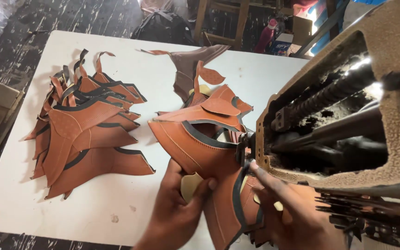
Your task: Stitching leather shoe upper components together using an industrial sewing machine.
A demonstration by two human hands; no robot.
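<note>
Left hand [177, 208] pinches the tan leather upper [195, 148] from below, thumb on top; right hand [285, 210], fingers extended, presses the same piece just beside the sewing machine [348, 106] head; the upper's long axis runs leftward from the machine; farther left, stacked uppers [86, 129] lie on the white table [24, 194].

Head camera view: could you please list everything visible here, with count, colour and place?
Work table: one, white, centre.
Stack of leather shoe-upper pieces: one pile, count unclear, tan with dark edging, left on table.
Second heap of pieces: count unclear, tan and brown, mid table.
Upper piece in hand: one, tan with dark trim, at the machine.
Sewing machine: one, beige, dusty, right.
Backpack: one, black, floor behind table.
Wooden stool: one, brown, top centre.
Bottle: one, red, top right.
Left hand: holds the piece from below.
Right hand: fingers near the machine.
</note>
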